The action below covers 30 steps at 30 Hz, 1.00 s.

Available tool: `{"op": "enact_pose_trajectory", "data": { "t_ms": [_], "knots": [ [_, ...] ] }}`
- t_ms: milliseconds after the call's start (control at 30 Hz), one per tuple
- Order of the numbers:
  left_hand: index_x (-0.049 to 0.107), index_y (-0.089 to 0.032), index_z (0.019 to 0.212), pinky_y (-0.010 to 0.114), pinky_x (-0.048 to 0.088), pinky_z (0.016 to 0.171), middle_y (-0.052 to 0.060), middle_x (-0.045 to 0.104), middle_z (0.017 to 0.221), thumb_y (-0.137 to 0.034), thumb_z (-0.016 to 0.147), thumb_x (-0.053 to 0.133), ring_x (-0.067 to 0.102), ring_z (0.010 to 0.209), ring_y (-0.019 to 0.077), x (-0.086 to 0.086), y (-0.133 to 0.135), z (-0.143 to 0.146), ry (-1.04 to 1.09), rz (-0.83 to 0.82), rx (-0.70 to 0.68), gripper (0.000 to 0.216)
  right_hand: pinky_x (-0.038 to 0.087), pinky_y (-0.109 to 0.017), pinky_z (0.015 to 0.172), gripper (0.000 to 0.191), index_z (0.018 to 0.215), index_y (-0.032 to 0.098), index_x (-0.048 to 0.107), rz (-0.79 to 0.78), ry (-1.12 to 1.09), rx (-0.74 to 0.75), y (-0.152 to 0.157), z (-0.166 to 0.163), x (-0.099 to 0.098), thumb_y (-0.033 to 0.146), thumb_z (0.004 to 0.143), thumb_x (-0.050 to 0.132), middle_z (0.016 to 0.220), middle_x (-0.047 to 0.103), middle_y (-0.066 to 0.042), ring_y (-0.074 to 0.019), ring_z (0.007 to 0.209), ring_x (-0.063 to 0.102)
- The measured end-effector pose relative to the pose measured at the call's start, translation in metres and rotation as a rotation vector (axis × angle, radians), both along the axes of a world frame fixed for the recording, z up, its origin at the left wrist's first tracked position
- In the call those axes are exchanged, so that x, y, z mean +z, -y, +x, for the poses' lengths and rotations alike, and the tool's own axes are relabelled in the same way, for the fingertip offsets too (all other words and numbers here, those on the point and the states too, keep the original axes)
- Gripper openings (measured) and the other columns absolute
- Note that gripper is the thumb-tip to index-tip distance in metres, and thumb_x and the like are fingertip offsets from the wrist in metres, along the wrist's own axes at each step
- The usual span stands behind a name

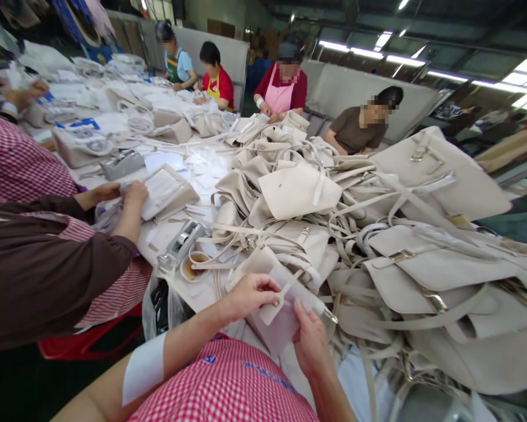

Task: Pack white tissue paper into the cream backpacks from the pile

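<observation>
A small beige handbag (258,265) lies tilted in front of me at the table's edge, with a sheet of thin, milky wrapping (274,334) over its lower part. Thumb and fingers of my left hand (252,295) pinch a narrow strap tab (269,312) that has a small metal stud near its end. On the bag's right side, my right hand (310,339) grips the edge, thumb on the near face and the other fingers partly hidden. A metal clasp (330,315) sticks out at the bag's right corner, just beyond that hand.
Beige bags (298,187) with tangled straps are heaped ahead, and larger bags (456,281) are stacked at right. Left of my bag are a tape dispenser (182,241) and a tape roll (193,266). A co-worker's hands (131,196) handle another bag at left; several people work across the table.
</observation>
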State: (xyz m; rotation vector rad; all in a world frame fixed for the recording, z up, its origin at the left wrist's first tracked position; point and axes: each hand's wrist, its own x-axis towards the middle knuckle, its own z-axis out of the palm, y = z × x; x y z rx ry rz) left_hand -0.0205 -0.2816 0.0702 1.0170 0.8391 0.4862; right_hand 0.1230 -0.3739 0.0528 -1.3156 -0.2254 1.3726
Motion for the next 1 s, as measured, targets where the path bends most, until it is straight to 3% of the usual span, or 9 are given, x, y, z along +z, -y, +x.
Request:
{"op": "enact_pose_trajectory", "data": {
  "t_ms": [200,367,500,567,633,733,833,900,1000],
  "knots": [
    [0.057,-0.016,0.082,0.023,0.041,0.057,-0.005,0.058,0.063,-0.021,0.058,0.075,0.055,0.059,0.0106,-0.023,0.005,0.006,0.023,0.069,0.163,0.030,0.061,-0.039,0.076,0.042,0.095,0.019,0.075,0.058,-0.113,-0.029,-0.017,-0.005,0.008,0.046,0.065,0.086,0.095,0.078,-0.006,-0.0249,0.078,0.074],
    [0.051,-0.018,0.097,0.024,0.041,0.057,-0.006,0.058,0.063,-0.020,0.065,0.072,0.055,0.057,0.0125,-0.025,0.011,0.007,-0.025,0.146,0.175,0.038,0.060,-0.039,0.079,0.049,0.103,0.019,0.073,0.049,-0.002,-0.068,-0.018,-0.007,0.003,0.036,0.060,0.091,0.098,0.078,-0.005,-0.0250,0.083,0.073],
    [0.057,-0.019,0.113,0.030,0.046,0.073,0.003,0.064,0.095,-0.020,0.062,0.078,0.059,0.085,0.0190,-0.018,0.011,0.002,-0.237,0.426,0.255,0.055,0.060,-0.035,0.077,0.053,0.101,0.018,0.073,0.036,0.028,-0.095,-0.021,-0.008,-0.002,0.029,0.053,0.093,0.097,0.078,-0.005,-0.0241,0.085,0.073],
    [0.060,-0.019,0.112,0.034,0.045,0.085,0.007,0.062,0.109,-0.024,0.060,0.081,0.057,0.100,0.0234,-0.015,0.007,-0.003,-0.294,0.475,0.299,0.056,0.060,-0.034,0.077,0.052,0.100,0.019,0.073,0.039,0.032,-0.108,-0.023,-0.009,-0.002,0.029,0.053,0.093,0.098,0.078,-0.005,-0.0238,0.086,0.073],
    [0.063,-0.016,0.103,0.035,0.044,0.087,0.008,0.065,0.104,-0.030,0.062,0.080,0.058,0.100,0.0241,-0.015,0.002,-0.007,-0.212,0.323,0.233,0.046,0.060,-0.033,0.076,0.051,0.099,0.018,0.073,0.050,0.049,-0.120,-0.024,-0.010,-0.002,0.029,0.052,0.093,0.097,0.078,-0.005,-0.0237,0.085,0.073],
    [0.064,-0.014,0.092,0.032,0.046,0.079,0.005,0.067,0.089,-0.036,0.059,0.082,0.062,0.083,0.0197,-0.019,0.003,-0.008,0.018,-0.076,0.071,0.044,0.060,-0.034,0.073,0.051,0.096,0.017,0.074,0.056,0.072,-0.137,-0.026,-0.011,-0.002,0.029,0.051,0.093,0.094,0.078,-0.006,-0.0241,0.081,0.073],
    [0.063,-0.014,0.092,0.028,0.046,0.066,0.002,0.066,0.082,-0.034,0.050,0.086,0.059,0.066,0.0146,-0.029,0.013,-0.002,0.106,-0.306,0.142,0.052,0.060,-0.035,0.071,0.051,0.094,0.017,0.074,0.025,0.076,-0.160,-0.028,-0.012,-0.004,0.030,0.049,0.093,0.092,0.078,-0.006,-0.0240,0.078,0.072],
    [0.059,-0.016,0.085,0.026,0.044,0.062,-0.001,0.063,0.076,-0.032,0.050,0.086,0.056,0.063,0.0125,-0.035,0.021,0.003,0.118,-0.285,0.252,0.047,0.060,-0.035,0.071,0.051,0.094,0.017,0.074,0.012,0.081,-0.174,-0.028,-0.011,-0.007,0.031,0.049,0.093,0.091,0.078,-0.006,-0.0241,0.077,0.072],
    [0.059,-0.016,0.079,0.025,0.044,0.065,-0.002,0.060,0.073,-0.030,0.064,0.080,0.055,0.067,0.0124,-0.037,0.028,0.004,0.076,-0.031,0.293,0.029,0.059,-0.035,0.066,0.047,0.092,0.016,0.075,-0.017,0.108,-0.184,-0.028,-0.010,-0.011,0.036,0.052,0.091,0.087,0.078,-0.006,-0.0242,0.072,0.071]
  ]
}}
